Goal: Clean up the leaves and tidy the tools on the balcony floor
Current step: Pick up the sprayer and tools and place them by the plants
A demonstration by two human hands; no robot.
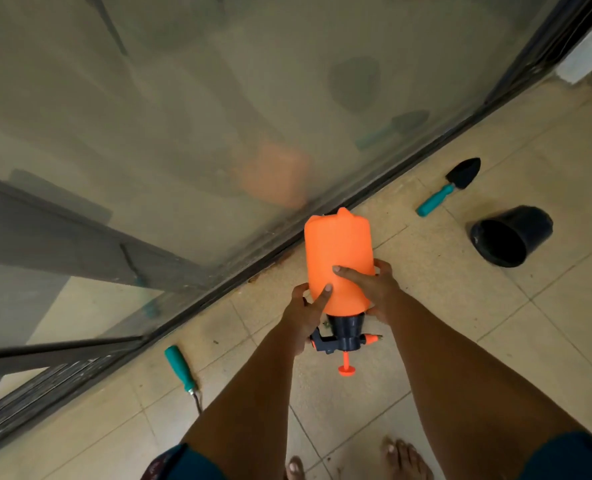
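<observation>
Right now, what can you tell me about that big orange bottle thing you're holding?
It's an orange spray bottle, plastic-looking, held between the left hand and right hand above the tiled floor. It's tipped so its base points away, toward the glass door. Its dark pump head, with an orange nozzle and plunger knob, points back toward the person.

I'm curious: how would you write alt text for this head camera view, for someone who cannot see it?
Seen from above, a left hand and right hand hold an orange pump sprayer over a tiled balcony floor beside a glass door. A teal-handled trowel, a tipped black pot and another teal-handled tool lie on the tiles.
</observation>
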